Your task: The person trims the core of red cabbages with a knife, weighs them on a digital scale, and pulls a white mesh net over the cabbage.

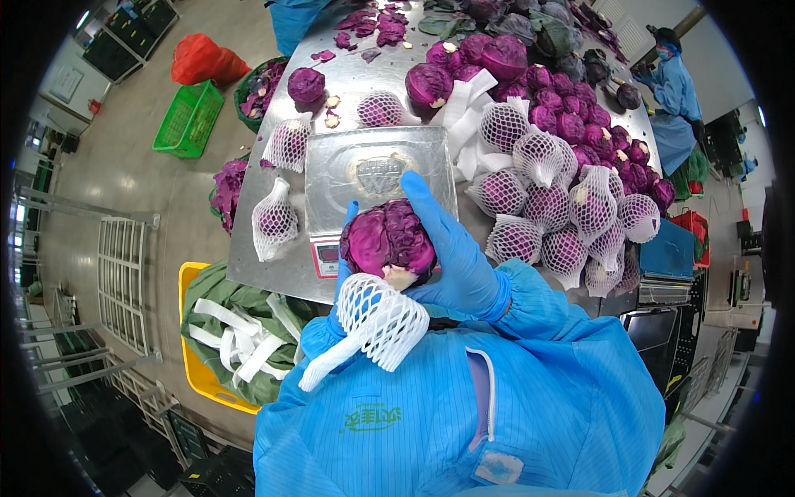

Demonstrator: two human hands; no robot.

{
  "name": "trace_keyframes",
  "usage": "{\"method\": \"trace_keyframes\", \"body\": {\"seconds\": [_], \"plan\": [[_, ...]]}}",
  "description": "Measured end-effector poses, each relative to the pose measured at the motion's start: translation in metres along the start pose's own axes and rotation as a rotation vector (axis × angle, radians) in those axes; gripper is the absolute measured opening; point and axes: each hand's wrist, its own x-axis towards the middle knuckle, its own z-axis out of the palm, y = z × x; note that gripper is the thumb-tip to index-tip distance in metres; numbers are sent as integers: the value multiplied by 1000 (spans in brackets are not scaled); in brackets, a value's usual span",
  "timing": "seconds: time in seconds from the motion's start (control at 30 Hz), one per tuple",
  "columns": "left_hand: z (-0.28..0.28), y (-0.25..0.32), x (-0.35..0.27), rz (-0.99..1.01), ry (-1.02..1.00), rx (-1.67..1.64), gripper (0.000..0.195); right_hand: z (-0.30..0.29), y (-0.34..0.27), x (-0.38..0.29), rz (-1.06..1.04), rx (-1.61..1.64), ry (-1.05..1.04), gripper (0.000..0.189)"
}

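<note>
A trimmed red cabbage (pixel 388 239) is held between my two blue-gloved hands in front of the metal-topped scale (pixel 329 168). My right hand (pixel 456 255) grips its right side, thumb low and fingers up. My left hand (pixel 343 267) is on its left side, largely hidden behind the cabbage and a white foam net sleeve (pixel 382 320). The stretched sleeve hangs just below the cabbage's pale stem end, over my left hand. Two netted cabbages, one upright-looking (pixel 275 218) and one above it (pixel 289 144), lie left of the scale.
Netted cabbages (pixel 546 205) are heaped at the right, bare red cabbages (pixel 562 105) behind them. White foam sleeves (pixel 459 112) lie beside the scale. A yellow crate (pixel 214 392) with more sleeves stands at lower left, a green crate (pixel 189 121) on the floor. A co-worker (pixel 674 93) stands at upper right.
</note>
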Motion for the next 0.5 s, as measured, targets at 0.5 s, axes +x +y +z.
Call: {"method": "trace_keyframes", "body": {"seconds": [0.5], "plan": [[0,-2,0,-29,-9,4,59,3,7,-2,-31,-45,14,100]]}}
